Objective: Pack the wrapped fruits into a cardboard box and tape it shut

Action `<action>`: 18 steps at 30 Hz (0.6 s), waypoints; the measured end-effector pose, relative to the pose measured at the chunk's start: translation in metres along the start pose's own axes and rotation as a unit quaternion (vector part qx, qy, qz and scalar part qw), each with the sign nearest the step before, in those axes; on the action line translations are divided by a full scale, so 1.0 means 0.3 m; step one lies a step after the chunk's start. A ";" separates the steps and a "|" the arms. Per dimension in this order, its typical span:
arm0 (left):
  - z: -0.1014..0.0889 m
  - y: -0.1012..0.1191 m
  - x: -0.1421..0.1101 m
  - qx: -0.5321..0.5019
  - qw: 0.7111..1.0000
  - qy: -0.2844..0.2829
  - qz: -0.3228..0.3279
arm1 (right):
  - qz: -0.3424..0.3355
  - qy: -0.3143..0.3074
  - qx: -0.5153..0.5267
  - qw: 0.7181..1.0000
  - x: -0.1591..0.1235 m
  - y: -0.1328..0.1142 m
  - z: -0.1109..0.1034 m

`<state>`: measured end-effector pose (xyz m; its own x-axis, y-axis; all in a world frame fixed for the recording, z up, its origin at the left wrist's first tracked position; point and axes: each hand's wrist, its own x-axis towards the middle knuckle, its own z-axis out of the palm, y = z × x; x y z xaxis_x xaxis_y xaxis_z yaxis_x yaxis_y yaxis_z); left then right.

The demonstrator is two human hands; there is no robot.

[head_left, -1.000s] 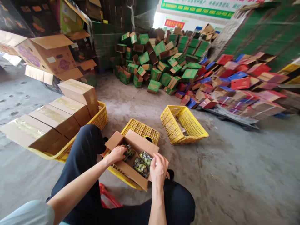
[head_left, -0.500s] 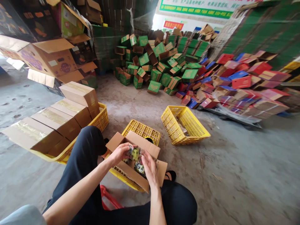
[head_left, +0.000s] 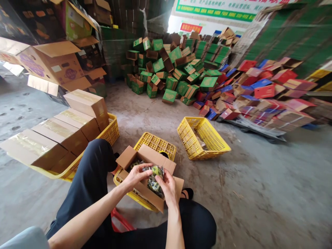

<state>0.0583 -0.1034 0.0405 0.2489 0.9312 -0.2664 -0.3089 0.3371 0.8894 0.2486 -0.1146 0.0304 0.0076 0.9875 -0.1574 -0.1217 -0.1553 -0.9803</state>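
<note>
Both my left hand (head_left: 138, 174) and my right hand (head_left: 167, 185) grip a green, dark-spotted fruit in clear plastic wrap (head_left: 157, 170), one from each side; its exact kind I cannot make out. They hold it just above an open cardboard box (head_left: 146, 192) with its flaps spread. Inside the box lie more wrapped fruits (head_left: 155, 186), partly hidden by my hands. Under the box is an upturned yellow plastic crate (head_left: 155, 142), between my legs.
At left, a yellow crate (head_left: 114, 131) holds several taped cardboard boxes (head_left: 61, 129). Another yellow crate (head_left: 215, 140) stands ahead to the right, with some items inside. Heaps of green cartons (head_left: 169, 96) and red and blue cartons (head_left: 264, 91) lie farther back.
My hands have shifted slightly right and lower with the wrapped fruit, and my left hand has turned further over it. More wrapped fruit shows in the box's far left corner.
</note>
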 end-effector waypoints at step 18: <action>-0.017 -0.026 0.016 -0.018 0.997 0.079 0.008 | 0.015 0.037 0.031 0.999 -0.011 -0.016 -0.002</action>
<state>0.0573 -0.1009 0.0304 0.0974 0.9459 -0.3096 -0.3446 0.3239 0.8811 0.2496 -0.1172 0.0357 0.0770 0.9772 -0.1979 -0.1835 -0.1812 -0.9662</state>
